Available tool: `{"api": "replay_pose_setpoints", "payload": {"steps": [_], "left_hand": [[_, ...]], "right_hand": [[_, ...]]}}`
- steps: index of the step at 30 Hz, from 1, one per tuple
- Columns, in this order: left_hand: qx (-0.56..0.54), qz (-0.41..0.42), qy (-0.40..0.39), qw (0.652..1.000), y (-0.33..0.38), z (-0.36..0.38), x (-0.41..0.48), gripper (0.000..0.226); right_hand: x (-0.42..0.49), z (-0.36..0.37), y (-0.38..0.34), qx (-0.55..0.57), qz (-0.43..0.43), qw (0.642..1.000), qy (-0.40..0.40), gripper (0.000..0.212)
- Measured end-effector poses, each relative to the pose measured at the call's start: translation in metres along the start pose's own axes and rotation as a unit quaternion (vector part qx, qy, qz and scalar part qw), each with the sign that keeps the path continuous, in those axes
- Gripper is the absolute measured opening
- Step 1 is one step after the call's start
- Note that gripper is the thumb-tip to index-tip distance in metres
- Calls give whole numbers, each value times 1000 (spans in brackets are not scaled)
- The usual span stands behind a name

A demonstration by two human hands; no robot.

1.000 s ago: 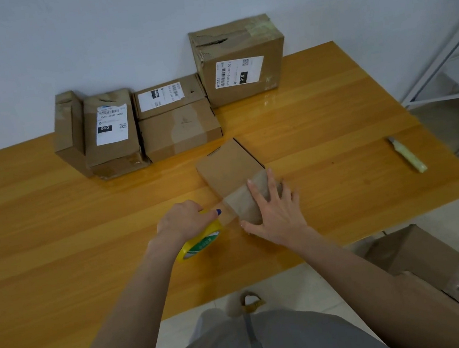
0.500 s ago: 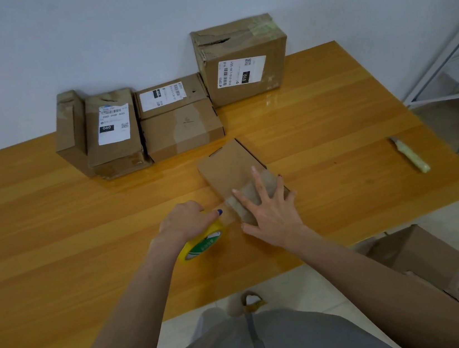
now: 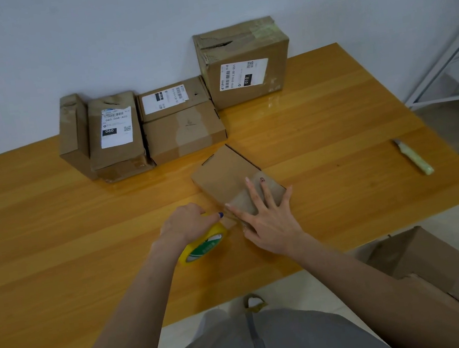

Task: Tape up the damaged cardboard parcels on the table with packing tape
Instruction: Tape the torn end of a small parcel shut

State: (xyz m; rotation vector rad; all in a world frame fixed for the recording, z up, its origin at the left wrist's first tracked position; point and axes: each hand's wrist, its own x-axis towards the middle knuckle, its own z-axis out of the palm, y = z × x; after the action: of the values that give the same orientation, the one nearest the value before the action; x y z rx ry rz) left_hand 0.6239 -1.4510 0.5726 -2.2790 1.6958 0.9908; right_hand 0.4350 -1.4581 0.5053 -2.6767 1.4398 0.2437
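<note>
While the left hand (image 3: 188,226) grips the yellow packing tape roll (image 3: 206,245), the right hand (image 3: 269,222) presses flat, fingers spread, on the small cardboard parcel (image 3: 222,174) just beside it on the wooden table (image 3: 56,240), other parcels (image 3: 185,133) lining the far edge.

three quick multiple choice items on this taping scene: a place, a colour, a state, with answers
1. Where on the table is the knife? A) near its right edge B) at its left edge C) on a parcel
2. The tape roll is: A) red B) yellow C) black
3. The right hand on the near parcel is: A) a fist B) pinching a flap C) flat, fingers spread
1 A, it lies by the right edge; 2 B, yellow shows under the left hand; 3 C, straight fingers press the top.
</note>
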Motion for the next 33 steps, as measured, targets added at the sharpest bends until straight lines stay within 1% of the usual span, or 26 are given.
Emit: {"api": "replay_pose_setpoints", "payload": {"steps": [3, 6, 9, 10, 13, 14, 15, 17, 19, 21, 24, 26, 28, 30, 31, 33], "left_hand": [[0, 5, 6, 1000, 1, -1, -1, 60], [-6, 14, 9, 1000, 3, -2, -1, 62], [-12, 18, 4, 1000, 2, -3, -2, 60], [-15, 18, 1, 1000, 1, -4, -3, 60], [-28, 21, 2, 999, 0, -3, -3, 64], [-32, 23, -2, 999, -1, -4, -3, 65], [-38, 30, -6, 999, -3, -5, -4, 63], [-60, 46, -4, 997, -5, -10, -5, 54], [-95, 68, -1, 993, -5, -18, -6, 53], [-115, 92, 6, 989, -1, -27, -7, 50], [-104, 126, 25, 986, 9, -36, -6, 47], [-111, 134, 30, 984, 12, -36, -3, 45], [-112, 142, 35, 983, 15, -37, 0, 52], [-120, 151, 23, 981, 18, -39, 1, 59], [-138, 155, 9, 978, 19, -41, 2, 56], [-192, 154, -27, 969, 22, -44, 3, 40]], "right_hand": [[-1, -3, 1, -7, -20, 1000, -3, 56], [-2, -6, 2, -14, -43, 999, -23, 55], [-2, -9, 3, -2, -42, 999, -17, 58], [-2, -10, 6, -1, -32, 999, -18, 63], [-2, -14, 12, 34, 52, 997, -37, 102], [-1, -18, 11, 59, 77, 995, -36, 110], [-1, -22, 10, 93, 95, 991, -33, 115], [-2, -28, 10, 195, 118, 973, -32, 119], [-4, -35, 14, 321, 132, 937, -42, 117], [-8, -37, 18, 429, 137, 892, -34, 109], [-13, -37, 23, 524, 142, 840, 10, 94], [-15, -36, 26, 544, 138, 828, 19, 88], [-15, -34, 28, 548, 130, 826, 27, 83], [-15, -32, 29, 559, 135, 818, 36, 80], [-16, -30, 30, 570, 139, 809, 41, 78], [-16, -31, 32, 596, 144, 789, 41, 72]]}}
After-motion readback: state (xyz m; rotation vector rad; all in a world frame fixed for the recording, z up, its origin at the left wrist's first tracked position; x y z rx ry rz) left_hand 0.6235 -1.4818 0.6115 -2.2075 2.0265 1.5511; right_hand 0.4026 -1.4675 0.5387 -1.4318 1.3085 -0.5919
